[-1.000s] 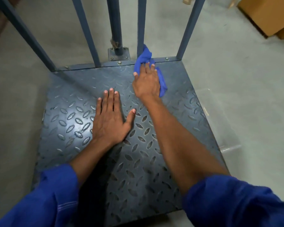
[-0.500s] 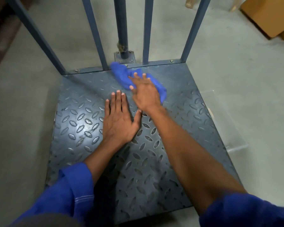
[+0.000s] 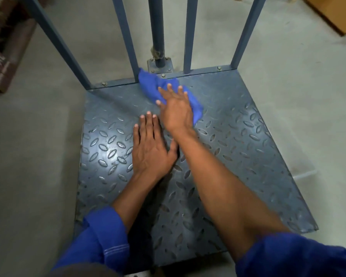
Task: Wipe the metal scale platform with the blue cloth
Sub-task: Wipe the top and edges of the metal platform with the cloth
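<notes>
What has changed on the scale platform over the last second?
The right hand, fingers flat on the blue cloth, swept it leftward along the rear edge of the platform, from the bar right of the centre post to the post's base. The left hand stayed flat on the platform; nothing gripped or released.

The metal scale platform [image 3: 238, 136] rests on the concrete floor [image 3: 38, 156]. A blue cloth [image 3: 148, 84] lies at its far edge; the left hand [image 3: 150, 148] lies flat near its centre.

Cardboard box [image 3: 336, 15] far right corner; brown bundle [image 3: 0, 62] left; grey floor [image 3: 28, 156].
</notes>
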Tool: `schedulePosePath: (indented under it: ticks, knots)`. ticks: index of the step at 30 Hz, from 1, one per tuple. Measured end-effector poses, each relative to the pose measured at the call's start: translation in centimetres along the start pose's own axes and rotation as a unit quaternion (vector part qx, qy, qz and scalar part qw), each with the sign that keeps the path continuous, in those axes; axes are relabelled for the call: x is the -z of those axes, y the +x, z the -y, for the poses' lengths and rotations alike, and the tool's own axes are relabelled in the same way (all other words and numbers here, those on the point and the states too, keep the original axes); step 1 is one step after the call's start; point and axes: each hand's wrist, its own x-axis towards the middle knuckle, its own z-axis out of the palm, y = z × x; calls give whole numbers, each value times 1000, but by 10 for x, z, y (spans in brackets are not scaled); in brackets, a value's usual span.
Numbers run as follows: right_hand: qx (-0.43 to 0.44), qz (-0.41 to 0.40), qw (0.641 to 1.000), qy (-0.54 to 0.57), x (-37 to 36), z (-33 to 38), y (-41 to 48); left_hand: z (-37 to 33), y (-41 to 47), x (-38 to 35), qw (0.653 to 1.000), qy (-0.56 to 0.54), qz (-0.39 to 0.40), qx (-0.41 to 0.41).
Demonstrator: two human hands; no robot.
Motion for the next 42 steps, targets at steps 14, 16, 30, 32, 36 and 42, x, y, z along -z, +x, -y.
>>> schedulePosePath:
  ticks: [14, 16, 30, 32, 36, 42]
  knots:
    - [117, 25, 991, -63, 24, -66, 1, 21, -34, 10, 997, 19, 3, 71]
    - [121, 29, 992, -36, 19, -67, 4, 21, -33, 10, 997, 18, 0, 70]
    - [280, 76, 957, -4, 42, -106, 13, 24, -34, 12, 998, 22, 0, 67]
    - [281, 11, 959, -32, 34, -104, 9, 23, -34, 11, 998, 21, -3, 67]
    - [199, -67, 975, -75, 28, -89, 2, 22, -35, 13, 998, 19, 1, 68]
    - [98, -87, 991, -14, 25, -73, 0, 22, -36, 14, 998, 13, -7, 64]
